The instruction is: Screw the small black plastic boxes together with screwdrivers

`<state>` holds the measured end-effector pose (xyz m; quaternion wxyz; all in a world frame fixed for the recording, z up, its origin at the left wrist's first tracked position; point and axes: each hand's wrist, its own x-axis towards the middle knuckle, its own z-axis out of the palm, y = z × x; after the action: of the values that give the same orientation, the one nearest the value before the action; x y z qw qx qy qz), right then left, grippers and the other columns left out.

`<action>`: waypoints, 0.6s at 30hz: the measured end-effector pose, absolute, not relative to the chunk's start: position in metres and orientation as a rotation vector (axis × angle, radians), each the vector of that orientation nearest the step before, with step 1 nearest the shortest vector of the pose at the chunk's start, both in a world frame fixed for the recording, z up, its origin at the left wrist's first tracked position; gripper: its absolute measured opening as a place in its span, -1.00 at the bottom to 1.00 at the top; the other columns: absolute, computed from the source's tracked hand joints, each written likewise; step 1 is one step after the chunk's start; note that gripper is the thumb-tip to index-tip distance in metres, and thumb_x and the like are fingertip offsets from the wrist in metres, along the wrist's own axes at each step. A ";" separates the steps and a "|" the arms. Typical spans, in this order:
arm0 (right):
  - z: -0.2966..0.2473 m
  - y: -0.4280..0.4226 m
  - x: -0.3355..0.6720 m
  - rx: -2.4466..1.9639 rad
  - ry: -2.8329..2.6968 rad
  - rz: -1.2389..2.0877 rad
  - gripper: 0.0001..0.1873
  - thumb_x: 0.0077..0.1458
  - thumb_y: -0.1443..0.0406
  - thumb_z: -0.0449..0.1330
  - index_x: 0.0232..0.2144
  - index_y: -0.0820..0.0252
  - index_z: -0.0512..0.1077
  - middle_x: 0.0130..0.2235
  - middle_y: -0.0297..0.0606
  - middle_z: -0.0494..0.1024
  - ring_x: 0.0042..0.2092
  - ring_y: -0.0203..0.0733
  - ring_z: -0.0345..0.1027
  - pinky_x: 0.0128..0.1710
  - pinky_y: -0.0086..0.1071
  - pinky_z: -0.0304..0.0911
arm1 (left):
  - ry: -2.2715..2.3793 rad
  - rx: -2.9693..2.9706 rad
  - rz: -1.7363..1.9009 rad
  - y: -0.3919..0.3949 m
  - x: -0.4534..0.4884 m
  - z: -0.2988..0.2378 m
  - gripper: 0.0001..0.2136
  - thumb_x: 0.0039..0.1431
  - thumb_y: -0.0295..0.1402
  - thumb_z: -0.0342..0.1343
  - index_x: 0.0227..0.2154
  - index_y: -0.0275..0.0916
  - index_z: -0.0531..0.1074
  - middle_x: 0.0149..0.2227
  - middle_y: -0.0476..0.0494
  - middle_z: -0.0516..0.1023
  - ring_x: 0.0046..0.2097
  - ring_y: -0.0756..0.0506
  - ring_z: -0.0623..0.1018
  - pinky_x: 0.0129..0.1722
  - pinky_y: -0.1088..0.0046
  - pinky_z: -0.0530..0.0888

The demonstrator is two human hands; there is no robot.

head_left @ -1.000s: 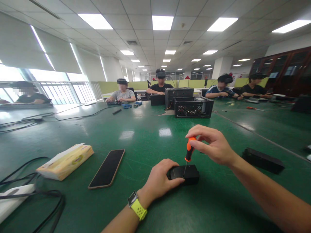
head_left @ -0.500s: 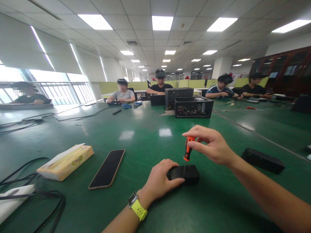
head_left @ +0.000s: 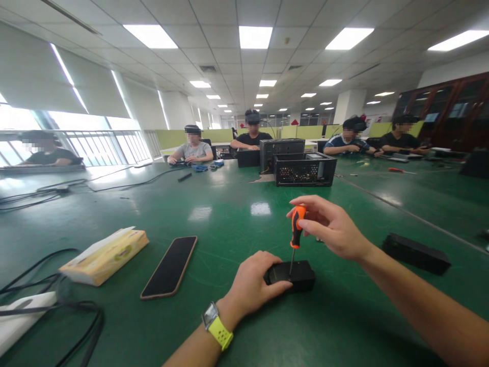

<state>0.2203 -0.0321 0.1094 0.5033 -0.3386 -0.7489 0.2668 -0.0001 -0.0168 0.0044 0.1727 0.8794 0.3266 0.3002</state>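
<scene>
A wide green counter stretches ahead of the wearer, with people seated at its far edge. Dark computer cases stand near that edge. Two bare hands meet right of centre, toward the near edge. A tissue pack and then a phone lie toward the left edge, seemingly set aside. A second block lies toward the right edge. The black block lies on the counter; the left hand has its grip closed around the left end, probably so it cannot turn. The right hand has its grip, fingertips only, around the handle of a screwdriver, nearly upright over the block beside the left thumb; that light, high hold likely suits twisting. Counter surface separates the left hand from the phone and the right forearm from the second block, giving elbow room. The near edge is out of view.
</scene>
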 end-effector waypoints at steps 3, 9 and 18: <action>0.113 -0.024 0.233 -0.948 -1.718 0.551 -0.70 0.08 0.28 0.23 -0.10 0.17 0.39 -0.28 -0.28 0.57 -0.34 -0.26 0.46 -0.44 -0.45 0.35 | 0.929 2.512 0.849 -0.017 -0.001 0.005 -0.67 0.11 -0.12 0.29 -0.15 -0.21 0.48 -0.19 -0.15 0.57 -0.16 -0.18 0.52 -0.14 0.34 0.45; 0.079 -0.005 0.265 -1.491 -2.114 0.476 -0.80 0.06 0.23 0.22 -0.24 0.16 0.50 -0.39 -0.30 0.57 -0.48 -0.24 0.40 -0.51 -0.39 0.27 | 0.950 2.501 0.849 -0.017 0.000 0.004 -0.65 0.08 -0.14 0.31 -0.14 -0.21 0.47 -0.18 -0.14 0.57 -0.15 -0.18 0.52 -0.14 0.34 0.46; 0.023 0.005 0.277 -1.760 -2.421 0.259 -0.61 -0.01 0.15 0.26 -0.08 0.04 0.54 -0.17 -0.18 0.60 -0.15 0.01 0.47 -0.23 -0.30 0.27 | 0.972 2.474 0.843 -0.018 0.001 0.002 -0.66 0.06 -0.19 0.34 -0.14 -0.21 0.48 -0.17 -0.14 0.56 -0.14 -0.18 0.53 -0.13 0.33 0.45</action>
<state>0.2770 0.0047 0.0230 0.0687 -0.5845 -0.8039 0.0858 0.0011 -0.0177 0.0019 0.1754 0.8734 0.3433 0.2976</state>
